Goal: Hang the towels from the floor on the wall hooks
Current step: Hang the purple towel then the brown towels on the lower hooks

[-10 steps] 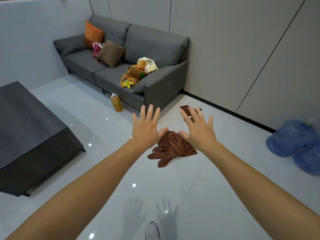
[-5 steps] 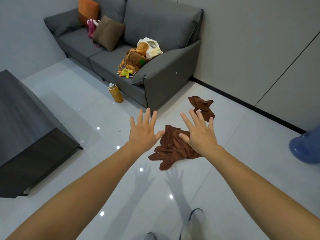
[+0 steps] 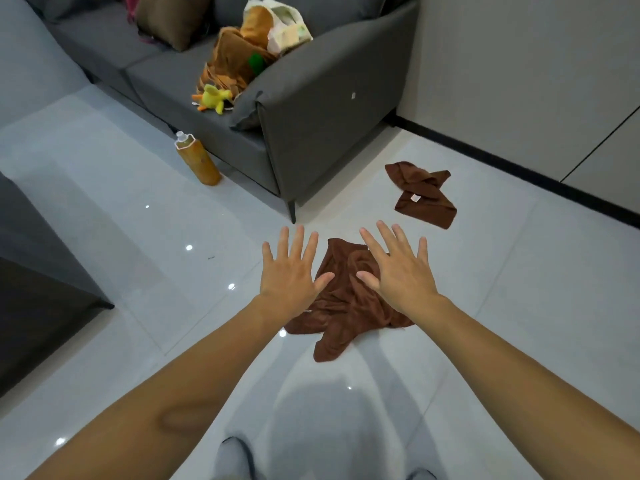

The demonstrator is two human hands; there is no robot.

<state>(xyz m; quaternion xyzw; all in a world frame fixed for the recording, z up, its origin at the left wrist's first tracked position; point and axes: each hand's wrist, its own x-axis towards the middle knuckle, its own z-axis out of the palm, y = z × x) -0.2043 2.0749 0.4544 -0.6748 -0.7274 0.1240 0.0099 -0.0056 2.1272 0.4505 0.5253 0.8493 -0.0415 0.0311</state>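
Head view. Both arms reach forward over the white tiled floor. The left hand is spread flat, palm down, fingers straight and apart, holding nothing. The right hand is likewise spread wide, palm down, gripping nothing.

Below and between the hands a crumpled brown towel lies on the floor. The right hand overlaps it in the view; contact with the cloth cannot be told. A second brown towel, loosely folded with a small white label showing, lies farther off, between the wall and the corner of the grey sofa.

An orange bottle stands upright on the floor by the sofa front. On the seat lie a yellow toy and a heap of brown and cream fabric. A dark table sits at the left edge.
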